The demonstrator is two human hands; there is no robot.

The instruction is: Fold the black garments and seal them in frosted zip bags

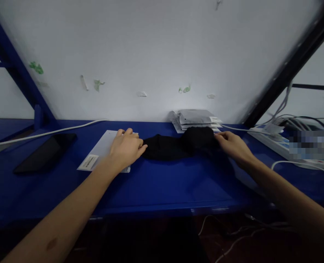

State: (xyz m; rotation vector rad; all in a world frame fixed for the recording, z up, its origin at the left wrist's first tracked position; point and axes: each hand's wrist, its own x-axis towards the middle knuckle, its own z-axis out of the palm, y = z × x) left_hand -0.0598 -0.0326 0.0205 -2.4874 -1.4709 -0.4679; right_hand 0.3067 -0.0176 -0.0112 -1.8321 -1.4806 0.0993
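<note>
A black cloth item lies bunched lengthwise on the blue table, its kind not clear. It is raised into a lump at its right part. At its left end is my left hand, thumb and forefinger closed at the cloth's edge, the other fingers loosely curled. That hand lies over a flat white plastic mailing bag with a printed label, covering much of it. My right hand pinches the cloth's right end between thumb and fingers.
Several stacked white bags lie against the wall behind the cloth. A dark folded piece is at the left. A white cable crosses the back left. A white power strip with tangled cables lies at the right.
</note>
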